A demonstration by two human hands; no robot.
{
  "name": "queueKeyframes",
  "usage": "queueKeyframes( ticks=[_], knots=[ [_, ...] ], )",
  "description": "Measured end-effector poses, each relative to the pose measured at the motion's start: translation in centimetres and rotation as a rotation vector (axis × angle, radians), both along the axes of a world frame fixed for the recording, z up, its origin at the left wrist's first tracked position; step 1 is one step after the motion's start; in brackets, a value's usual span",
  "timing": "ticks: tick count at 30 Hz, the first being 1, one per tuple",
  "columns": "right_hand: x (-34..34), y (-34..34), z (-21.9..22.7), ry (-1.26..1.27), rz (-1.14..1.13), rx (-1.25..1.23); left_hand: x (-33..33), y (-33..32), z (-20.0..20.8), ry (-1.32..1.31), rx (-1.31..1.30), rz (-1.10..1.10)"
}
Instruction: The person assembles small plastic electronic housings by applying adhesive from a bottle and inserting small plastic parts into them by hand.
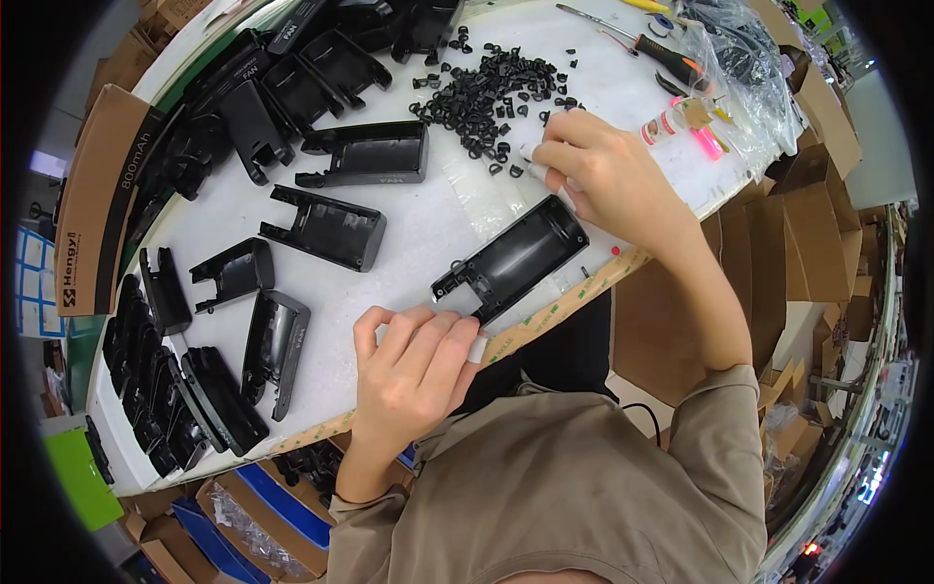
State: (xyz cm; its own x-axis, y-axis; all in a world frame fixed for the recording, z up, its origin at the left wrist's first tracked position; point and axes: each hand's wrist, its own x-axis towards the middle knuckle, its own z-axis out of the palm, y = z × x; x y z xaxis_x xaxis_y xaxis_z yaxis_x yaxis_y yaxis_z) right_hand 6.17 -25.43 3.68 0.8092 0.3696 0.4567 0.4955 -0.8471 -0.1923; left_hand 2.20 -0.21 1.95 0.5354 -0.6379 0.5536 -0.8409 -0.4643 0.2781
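Observation:
A black plastic fan housing [530,255], an open shell with its hollow side up, lies slanted on the white table near the front edge. My left hand [409,365] grips its near-left end, a white cover on one fingertip. Beyond the opposite end, my right hand [608,170] has its covered fingertips drawn together; anything between them is hidden. Just left of those fingers spreads a pile of small black plastic clips [501,92]. More black shells lie to the left, among them one housing [326,229] and another housing [375,156].
Stacked black shells [146,380] line the table's left side, beside a tall cardboard box [102,204]. At the back right are an orange-and-black screwdriver [671,60], a small labelled bottle [671,122] and clear plastic bags [749,78]. Cardboard boxes [798,234] stand beyond the right edge.

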Motion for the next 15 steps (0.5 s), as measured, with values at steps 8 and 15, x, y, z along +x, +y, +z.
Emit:
queueKeyframes(
  ticks=[8, 15],
  knots=[
    [1.2, 0.0, 0.6, 0.266, -0.172, 0.155, -0.1, -0.1, 0.1, -0.013, 0.007, 0.001],
    [-0.6, -0.2, 3.2, 0.394, -0.187, 0.484, -0.2, -0.4, 0.0, -0.015, 0.025, 0.077]
  ],
)
